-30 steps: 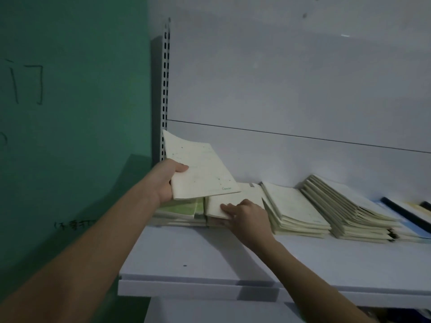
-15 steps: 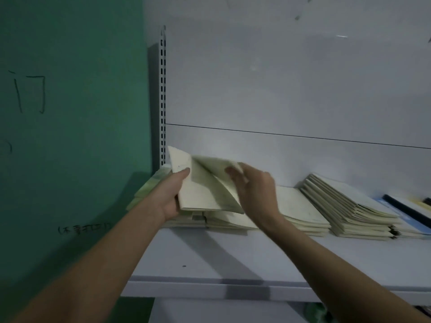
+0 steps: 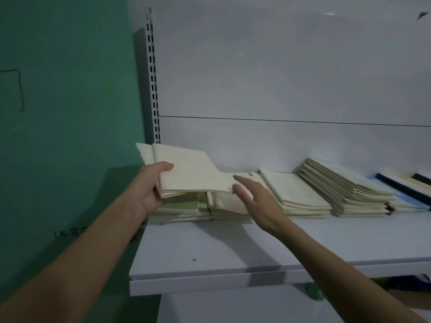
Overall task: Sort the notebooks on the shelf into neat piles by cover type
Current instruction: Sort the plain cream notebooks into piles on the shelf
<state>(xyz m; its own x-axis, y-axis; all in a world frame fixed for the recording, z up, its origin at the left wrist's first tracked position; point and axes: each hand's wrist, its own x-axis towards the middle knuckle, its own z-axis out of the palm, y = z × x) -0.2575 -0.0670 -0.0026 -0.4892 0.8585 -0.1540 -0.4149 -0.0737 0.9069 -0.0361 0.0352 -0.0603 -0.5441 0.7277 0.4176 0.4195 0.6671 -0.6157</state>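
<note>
My left hand [image 3: 151,185] grips a small stack of cream-covered notebooks [image 3: 189,171] by its left edge, held above the shelf's left end. Under it lies a pile with a green-covered notebook [image 3: 179,205] on top. My right hand [image 3: 254,199] hovers open, fingers spread, just right of the held stack and above a cream pile [image 3: 224,206]. Further right lie another cream pile [image 3: 296,194] and a taller fanned pile [image 3: 345,190].
The white shelf [image 3: 233,248] has bare room in front of the piles. At the far right lie blue and black-spined books [image 3: 401,192]. A slotted upright [image 3: 152,78] stands at the left, beside a green wall [image 3: 65,113]. A green object [image 3: 314,293] sits below the shelf.
My right hand lifted a cream notebook from the shelf pile and added it to those in my left hand, then let go and drew back to the right, open.
</note>
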